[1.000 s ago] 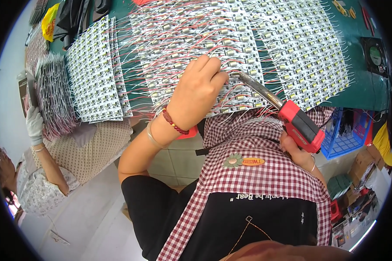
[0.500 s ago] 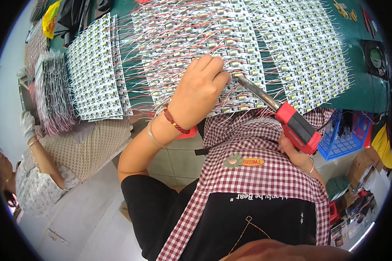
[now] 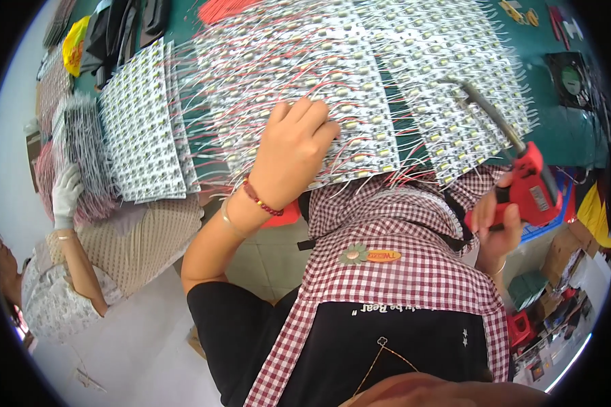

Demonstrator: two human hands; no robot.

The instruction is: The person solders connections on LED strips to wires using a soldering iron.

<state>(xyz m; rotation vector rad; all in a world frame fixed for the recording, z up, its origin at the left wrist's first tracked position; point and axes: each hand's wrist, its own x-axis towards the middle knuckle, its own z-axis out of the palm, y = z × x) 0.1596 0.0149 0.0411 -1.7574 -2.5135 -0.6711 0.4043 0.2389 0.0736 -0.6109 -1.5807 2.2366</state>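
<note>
Sheets of small white circuit boards (image 3: 278,81) lie side by side in front of me, with red and white wires sprouting from them. My left hand (image 3: 295,146) rests over the middle sheet, its fingers curled down among the wires. What its fingertips pinch is hidden. In my right hand (image 3: 497,220) is a red and black soldering gun (image 3: 535,190), held by the handle. Its long metal barrel (image 3: 492,112) points up and left over the right sheet (image 3: 455,122). Some motion blur lies on the gun and the tip.
More board sheets (image 3: 139,122) and a bundle of wired boards (image 3: 85,156) are stacked to the left, where a co-worker's gloved hand (image 3: 68,193) touches the bundle. Red wires (image 3: 227,8) lie at the back. A black fan (image 3: 569,80) and yellow-handled scissors (image 3: 519,12) are at right.
My right hand has moved the soldering gun right, away from my left hand and the middle sheet. My left hand has shifted slightly left. The co-worker's glove has moved onto the bundle.
</note>
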